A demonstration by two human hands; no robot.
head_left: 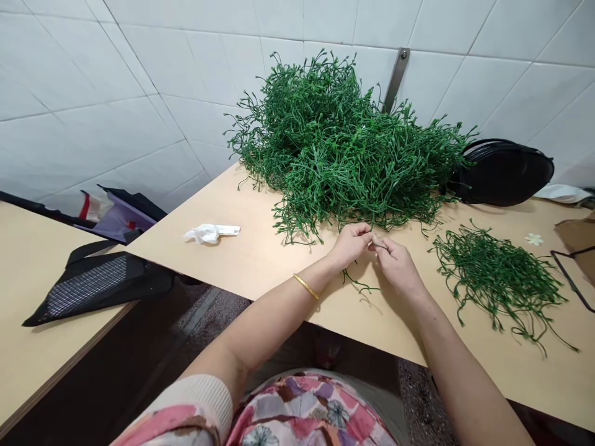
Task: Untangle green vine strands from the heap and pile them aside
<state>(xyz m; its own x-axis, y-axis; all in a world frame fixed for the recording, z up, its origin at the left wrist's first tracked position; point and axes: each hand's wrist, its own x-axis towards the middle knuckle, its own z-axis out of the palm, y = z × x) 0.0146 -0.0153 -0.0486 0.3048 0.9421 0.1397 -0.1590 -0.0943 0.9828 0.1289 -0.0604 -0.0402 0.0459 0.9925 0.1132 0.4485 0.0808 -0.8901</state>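
Note:
A big heap of green artificial plant stems [334, 142] lies on the wooden table [260, 266] against the tiled wall. At its front edge my left hand [352, 243] and my right hand [395, 263] meet, fingertips pinched close together. A thin green stem shows between the fingers, partly hidden by them. Below the hands, a forked green sprig [360, 285] hangs or lies near the tabletop; whether it joins the held stem I cannot tell. Right of my right hand lies a smaller, flatter pile of similar green stems [499, 272].
Crumpled white paper [209, 233] lies at left. A black round bag [504, 172], a small pale flower [534, 239] and a brown item with a black strap [576, 251] sit at right. On the second table at far left is a black mesh bag [93, 288].

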